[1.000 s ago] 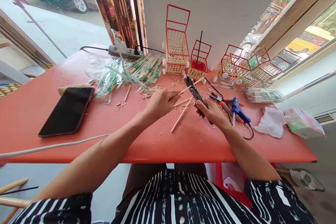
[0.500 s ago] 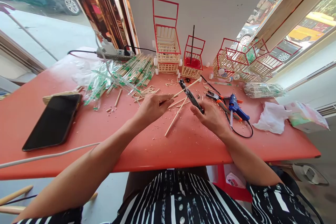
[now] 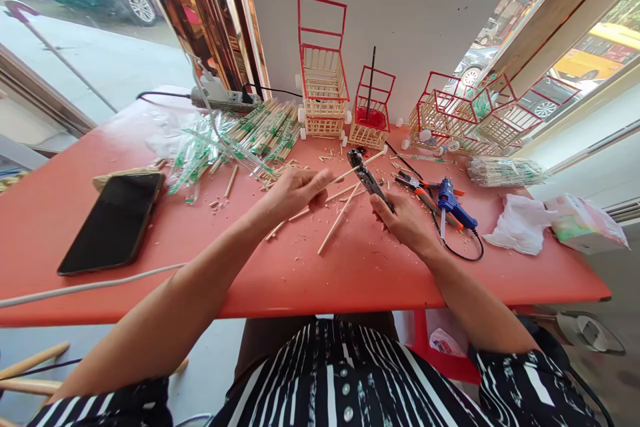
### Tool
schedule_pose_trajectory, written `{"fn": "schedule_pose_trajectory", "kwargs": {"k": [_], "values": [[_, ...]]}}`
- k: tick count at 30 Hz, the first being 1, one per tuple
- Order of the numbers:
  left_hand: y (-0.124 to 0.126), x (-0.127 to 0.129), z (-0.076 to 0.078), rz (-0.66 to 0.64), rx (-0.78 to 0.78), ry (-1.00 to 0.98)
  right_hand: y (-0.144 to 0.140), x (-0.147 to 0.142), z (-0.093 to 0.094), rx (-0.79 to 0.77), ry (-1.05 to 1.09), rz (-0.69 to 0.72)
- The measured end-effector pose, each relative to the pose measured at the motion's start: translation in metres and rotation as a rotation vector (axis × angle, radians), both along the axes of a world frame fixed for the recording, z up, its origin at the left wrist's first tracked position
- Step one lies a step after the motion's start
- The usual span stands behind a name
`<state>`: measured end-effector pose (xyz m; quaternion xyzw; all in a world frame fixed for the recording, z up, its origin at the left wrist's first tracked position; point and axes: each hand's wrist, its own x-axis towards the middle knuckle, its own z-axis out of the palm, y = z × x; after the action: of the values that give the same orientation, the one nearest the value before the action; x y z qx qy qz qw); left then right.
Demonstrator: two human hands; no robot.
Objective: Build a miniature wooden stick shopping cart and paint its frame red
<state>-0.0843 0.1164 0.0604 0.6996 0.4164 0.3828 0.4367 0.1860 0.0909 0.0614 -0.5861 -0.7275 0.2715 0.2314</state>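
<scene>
My left hand [image 3: 301,193] pinches a thin wooden chopstick [image 3: 346,173] that slants up to the right, away from my fingers. Wrapped round the handles of a black hand tool, probably cutting pliers [image 3: 371,182], is my right hand [image 3: 403,220]. The tool's jaws meet the chopstick partway along; whether they are closed through it I cannot tell. Beneath my hands, another bare chopstick [image 3: 336,225] lies on the red table [image 3: 300,283] among chips and short cut pieces.
Small stick-built shopping carts [image 3: 324,87] with red handles stand along the back. Wrapped chopsticks [image 3: 267,130] and plastic sleeves lie left of them, a phone [image 3: 113,223] nearer me. To the right are orange-handled pliers [image 3: 425,195], a blue glue gun [image 3: 453,203] and tissues [image 3: 520,223].
My left hand has turned slightly, its thumb now extended along the top near the chopstick. The black tool stays at the chopstick. The whole view has shifted a little.
</scene>
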Motion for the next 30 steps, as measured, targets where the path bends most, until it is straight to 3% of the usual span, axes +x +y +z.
{"fn": "schedule_pose_trajectory", "kwargs": {"k": [3,5,14,18,22,30], "values": [[0.004,-0.005,0.004,-0.009,-0.244,-0.248,0.001,0.004,-0.001,-0.038,0.013,-0.03],[0.007,-0.009,0.005,0.018,-0.324,-0.3,0.002,0.005,-0.002,-0.049,0.035,-0.035],[0.009,-0.012,0.005,0.018,-0.432,-0.297,0.001,0.004,-0.002,-0.053,0.054,-0.028],[0.004,-0.008,0.008,-0.043,-0.388,-0.284,0.0,0.003,-0.002,-0.039,0.017,-0.028],[0.002,-0.006,0.003,-0.131,-0.301,-0.135,0.0,0.002,-0.001,-0.001,-0.056,-0.015],[-0.001,0.0,0.0,-0.014,-0.034,0.147,-0.001,0.003,-0.007,-0.004,-0.057,-0.019]]}}
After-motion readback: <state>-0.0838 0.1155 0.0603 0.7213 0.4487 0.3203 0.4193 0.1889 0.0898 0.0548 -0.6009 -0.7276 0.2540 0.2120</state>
